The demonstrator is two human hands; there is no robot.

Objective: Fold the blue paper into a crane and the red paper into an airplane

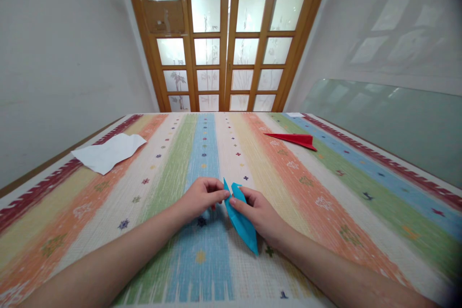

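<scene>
A folded blue paper shape [241,221], long and pointed at its near end, is held just above the striped tablecloth [325,192] in front of me. My left hand [200,196] pinches its upper left tip between thumb and fingers. Beside it, my right hand [258,212] grips the shape's upper right part, with the thumb on top and the fingers under the paper.
A red folded paper plane [294,139] lies at the far right of the table. A crumpled white sheet [108,152] lies at the far left. Wooden doors with frosted glass panes [224,53] stand behind the table. White walls flank both sides.
</scene>
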